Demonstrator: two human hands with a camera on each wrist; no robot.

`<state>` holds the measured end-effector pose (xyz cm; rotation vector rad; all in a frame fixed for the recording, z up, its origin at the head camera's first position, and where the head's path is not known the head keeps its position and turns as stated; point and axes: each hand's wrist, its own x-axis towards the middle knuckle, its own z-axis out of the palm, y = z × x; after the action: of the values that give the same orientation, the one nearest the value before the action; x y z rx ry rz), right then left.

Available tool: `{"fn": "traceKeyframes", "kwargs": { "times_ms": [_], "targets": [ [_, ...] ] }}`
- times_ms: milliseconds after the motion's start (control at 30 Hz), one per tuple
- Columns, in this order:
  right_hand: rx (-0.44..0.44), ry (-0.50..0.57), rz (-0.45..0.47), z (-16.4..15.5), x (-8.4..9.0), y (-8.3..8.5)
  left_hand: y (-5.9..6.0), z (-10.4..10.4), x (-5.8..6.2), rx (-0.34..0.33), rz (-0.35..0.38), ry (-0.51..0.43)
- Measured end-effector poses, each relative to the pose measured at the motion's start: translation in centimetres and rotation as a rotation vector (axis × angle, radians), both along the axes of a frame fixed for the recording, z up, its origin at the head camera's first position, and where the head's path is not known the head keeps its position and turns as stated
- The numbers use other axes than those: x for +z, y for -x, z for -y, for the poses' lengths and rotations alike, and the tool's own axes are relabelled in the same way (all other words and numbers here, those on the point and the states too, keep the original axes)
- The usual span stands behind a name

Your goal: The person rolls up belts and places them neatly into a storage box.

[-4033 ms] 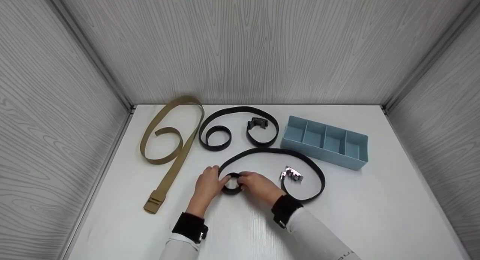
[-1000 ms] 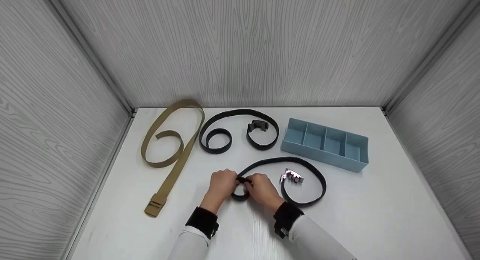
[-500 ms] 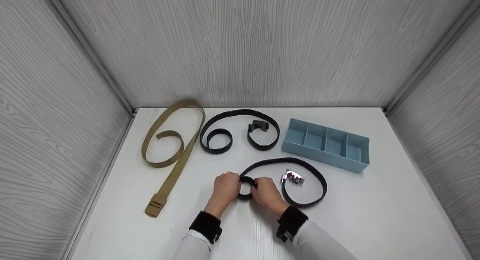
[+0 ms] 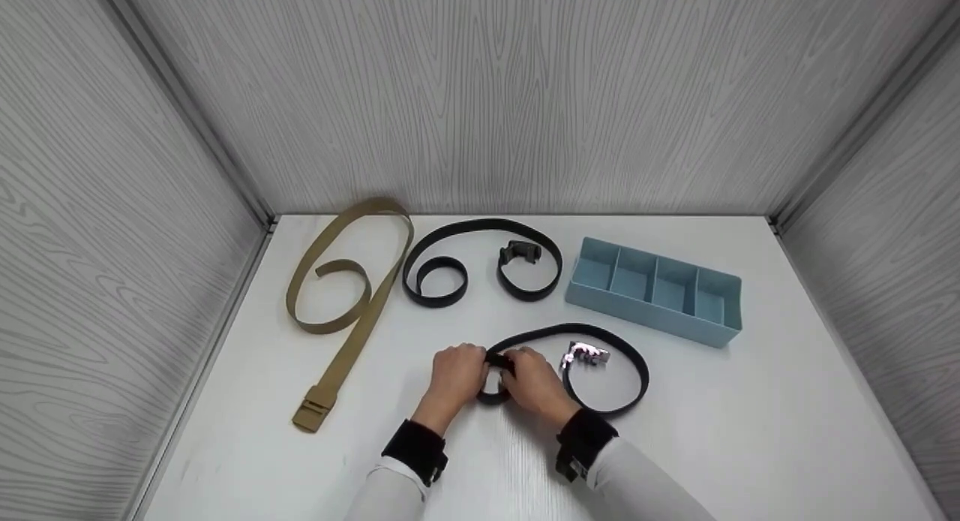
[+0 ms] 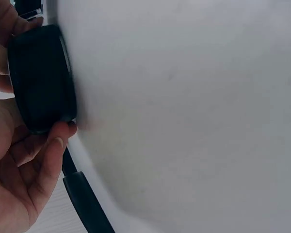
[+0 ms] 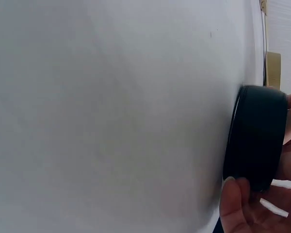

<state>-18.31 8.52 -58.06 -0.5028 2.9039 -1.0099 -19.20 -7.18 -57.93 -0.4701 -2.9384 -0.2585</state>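
A black belt [image 4: 585, 329] with a shiny silver buckle [image 4: 589, 353] lies on the white table, its far end rolled into a small coil [image 4: 493, 397]. My left hand [image 4: 458, 372] grips the coil's left side, and my right hand [image 4: 534, 382] grips its right side. In the left wrist view the coil [image 5: 42, 80] stands on edge, with fingertips [image 5: 63, 132] pinching its lower end. The right wrist view shows the coil [image 6: 257, 138] with thumb and fingers bent round it. The fingers partly hide the coil in the head view.
Behind the hands lies a second black belt [image 4: 484, 225] with a dark buckle [image 4: 520, 251]. A tan webbing belt [image 4: 352, 346] lies to the left. At right stands a blue tray [image 4: 652, 309] with several compartments. Grey walls enclose the table [image 4: 247, 461].
Both hands have shifted right along the black belt with its coil since the earliest frame. The belt's loose stretch has shortened and its curve drawn nearer. The other belts and tray stay put.
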Motion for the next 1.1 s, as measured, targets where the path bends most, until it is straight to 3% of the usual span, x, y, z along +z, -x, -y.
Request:
{"fn": "traceKeyframes", "kwargs": {
  "times_ms": [167,500,700,833,1000,1100],
  "targets": [
    [-0.073,0.042,0.027,-0.6,0.0,-0.4,-0.2,-0.3,-0.2,0.032,-0.029,-0.036],
    [0.087,-0.026,-0.056,-0.9,0.0,-0.1,-0.1,-0.3,0.3,-0.011,0.105,-0.07],
    [0.01,0.048,-0.025,-1.0,-0.1,-0.5,0.0,-0.2,-0.1,0.026,0.064,-0.105],
    [-0.035,0.061,-0.013,-1.2,-0.1,-0.9,0.1,-0.1,-0.2,0.05,0.085,-0.169],
    [-0.006,0.028,-0.028,-1.3,0.1,-0.8,0.3,0.0,0.1,0.05,0.168,-0.234],
    [0.035,0.004,-0.045,-1.3,0.1,-0.6,0.4,0.0,0.3,0.025,0.168,-0.22]
  ]
}}
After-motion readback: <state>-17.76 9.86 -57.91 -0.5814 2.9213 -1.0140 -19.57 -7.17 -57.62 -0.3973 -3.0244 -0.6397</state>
